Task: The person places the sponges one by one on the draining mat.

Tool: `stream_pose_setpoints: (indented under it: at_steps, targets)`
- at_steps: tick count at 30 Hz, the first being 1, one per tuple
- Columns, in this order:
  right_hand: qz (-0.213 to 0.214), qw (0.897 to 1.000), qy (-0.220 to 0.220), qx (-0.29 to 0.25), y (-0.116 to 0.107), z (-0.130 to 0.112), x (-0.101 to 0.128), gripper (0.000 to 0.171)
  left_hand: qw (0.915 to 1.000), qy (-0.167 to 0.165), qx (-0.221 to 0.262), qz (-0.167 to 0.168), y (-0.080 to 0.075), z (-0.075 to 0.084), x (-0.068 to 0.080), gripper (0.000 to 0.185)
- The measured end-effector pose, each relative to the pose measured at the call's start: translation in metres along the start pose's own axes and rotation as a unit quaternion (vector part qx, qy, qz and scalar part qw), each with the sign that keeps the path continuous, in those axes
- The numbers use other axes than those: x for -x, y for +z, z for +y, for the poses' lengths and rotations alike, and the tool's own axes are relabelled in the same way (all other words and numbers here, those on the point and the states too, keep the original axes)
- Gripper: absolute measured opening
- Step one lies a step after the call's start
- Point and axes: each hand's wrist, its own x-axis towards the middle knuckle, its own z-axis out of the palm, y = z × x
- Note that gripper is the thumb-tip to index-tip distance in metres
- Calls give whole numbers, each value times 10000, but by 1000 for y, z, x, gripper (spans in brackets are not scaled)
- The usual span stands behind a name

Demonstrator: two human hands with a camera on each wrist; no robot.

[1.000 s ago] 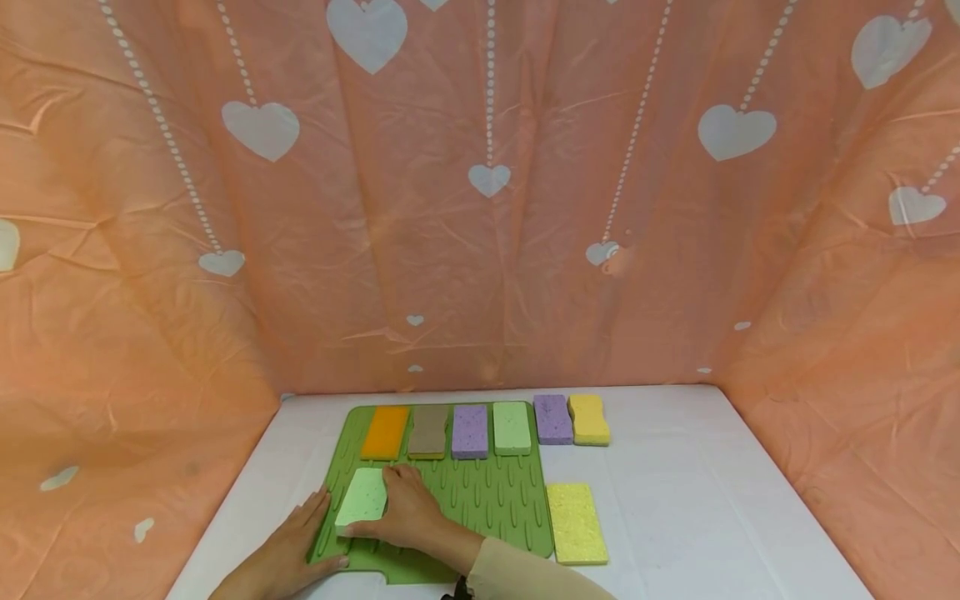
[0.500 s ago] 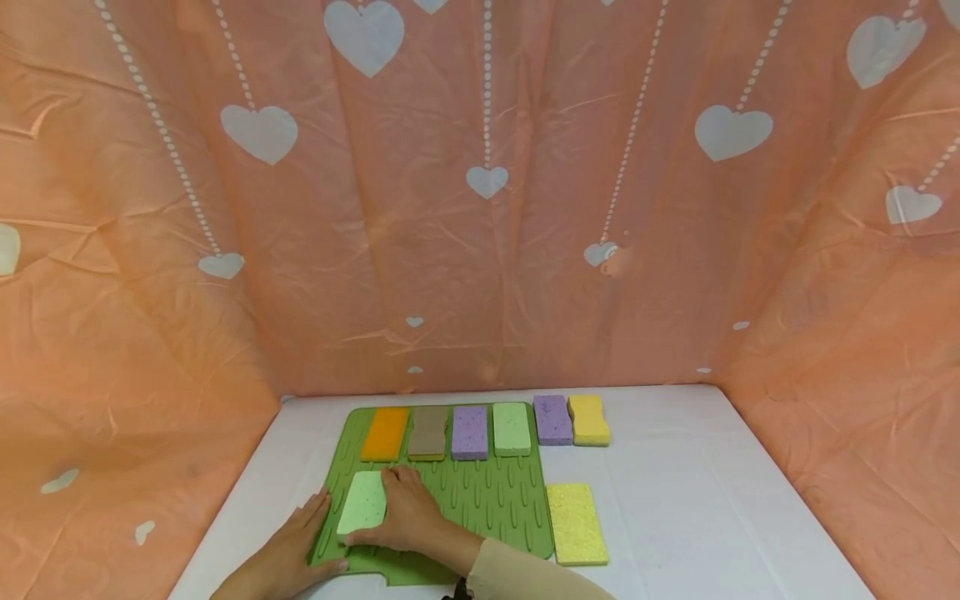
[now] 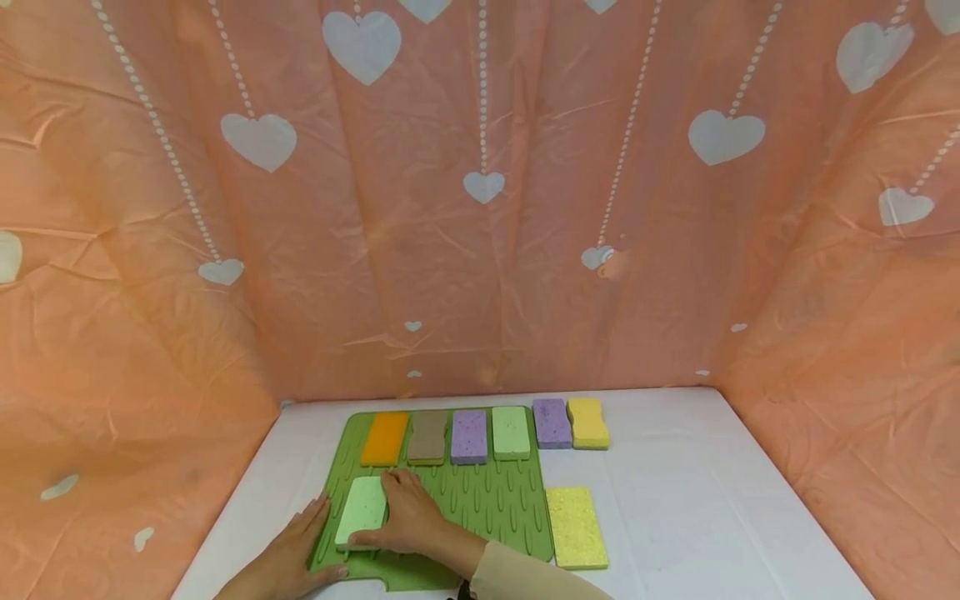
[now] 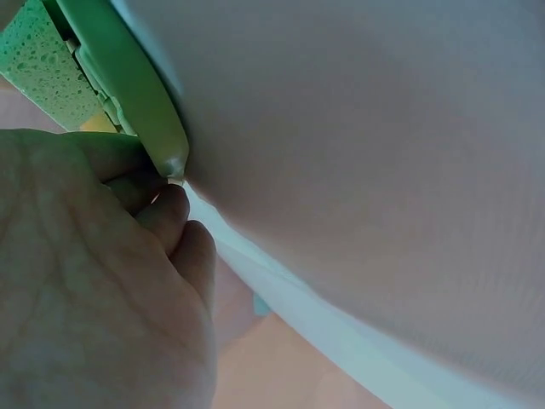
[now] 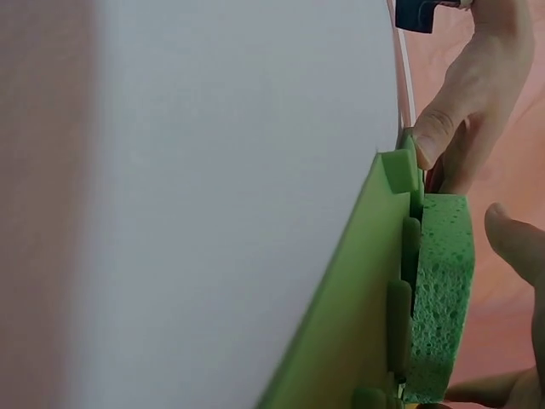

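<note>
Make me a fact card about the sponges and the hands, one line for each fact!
Sponges: eight, five on the green mat, three beside it
Back row on the mat, left to right: orange sponge, grey-brown sponge, purple sponge, back light green sponge
Front left on the mat: front light green sponge
Beside the mat, back right: second purple sponge, wavy yellow sponge
Beside the mat, front right: plain yellow sponge
Left hand: at the mat's left edge
Right hand: at the front light green sponge; grip unclear

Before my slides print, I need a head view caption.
Right hand at a pale green sponge on a green mat, left hand touching the mat's edge.
</note>
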Motion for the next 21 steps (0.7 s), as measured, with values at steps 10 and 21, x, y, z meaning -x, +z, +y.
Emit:
stream_pose_setpoints:
  at_steps: [10, 21]
  targets:
    - [-8, 9952, 250, -943, -13, 6, 12, 102, 9998, 16, 177, -32, -2, 0, 1, 107]
    - [260, 9928, 375, -1112, -31, 24, 28, 102, 9989, -215, 418, -81, -2, 1, -1, 111]
